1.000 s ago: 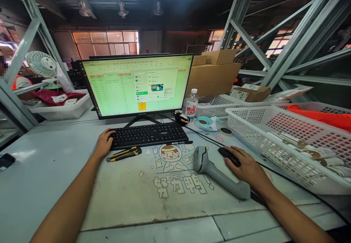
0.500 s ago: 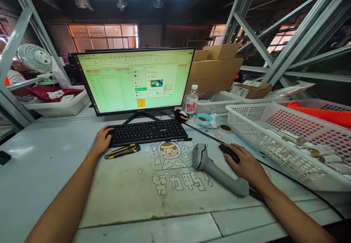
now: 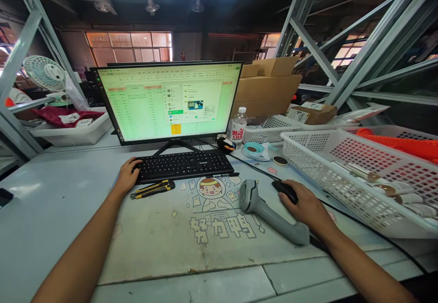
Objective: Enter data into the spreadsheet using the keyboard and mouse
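Note:
My left hand [image 3: 129, 174] rests at the left end of a black keyboard [image 3: 185, 164], fingers stretched over its edge keys and gripping nothing. My right hand [image 3: 304, 202] is closed over a black computer mouse [image 3: 285, 191], which partly shows beyond the fingers. Between my hands lies a grey handheld barcode scanner [image 3: 273, 218], its handle end close to my right wrist. A yellow-and-black utility knife [image 3: 153, 189] lies just below the keyboard, and a black pen [image 3: 224, 175] along its lower right edge. Behind the keyboard, a monitor [image 3: 137, 111] shows a spreadsheet with a chat window over it.
White plastic baskets [image 3: 308, 161] line the right side, one holding rolls. A water bottle [image 3: 238, 127], blue tape roll [image 3: 255, 150] and small black roll [image 3: 280, 160] stand near the monitor. Cardboard boxes [image 3: 263, 94] are behind. Another basket [image 3: 78, 132] with a dark red bag sits left.
My right hand and the mouse appear shifted very slightly left, along with a small camera movement. My left hand stays at the keyboard.

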The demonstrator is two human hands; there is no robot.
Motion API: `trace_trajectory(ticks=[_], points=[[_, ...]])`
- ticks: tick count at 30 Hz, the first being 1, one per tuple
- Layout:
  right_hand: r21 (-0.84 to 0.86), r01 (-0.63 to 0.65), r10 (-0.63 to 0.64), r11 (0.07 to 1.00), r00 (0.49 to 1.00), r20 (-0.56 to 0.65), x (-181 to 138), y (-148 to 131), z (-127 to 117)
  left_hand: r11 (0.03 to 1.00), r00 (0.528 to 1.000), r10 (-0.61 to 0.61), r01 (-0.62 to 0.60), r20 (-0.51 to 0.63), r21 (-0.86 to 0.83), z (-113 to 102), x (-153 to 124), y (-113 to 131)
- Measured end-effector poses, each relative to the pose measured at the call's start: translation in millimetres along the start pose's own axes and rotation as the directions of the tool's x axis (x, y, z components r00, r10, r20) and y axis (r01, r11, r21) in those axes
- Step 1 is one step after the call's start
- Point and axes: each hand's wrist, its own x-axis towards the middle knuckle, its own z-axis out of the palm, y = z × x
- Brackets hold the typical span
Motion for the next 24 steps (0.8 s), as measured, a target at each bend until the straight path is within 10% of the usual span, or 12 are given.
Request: trace_trajectory(ticks=[24], points=[[0.021, 0.040, -0.040, 0.999, 0.999, 0.014, 2.3, -4.4, -5.6, 1.000, 1.000, -0.013, 0.013, -0.010, -0.015, 0.4, 0.5, -0.8]])
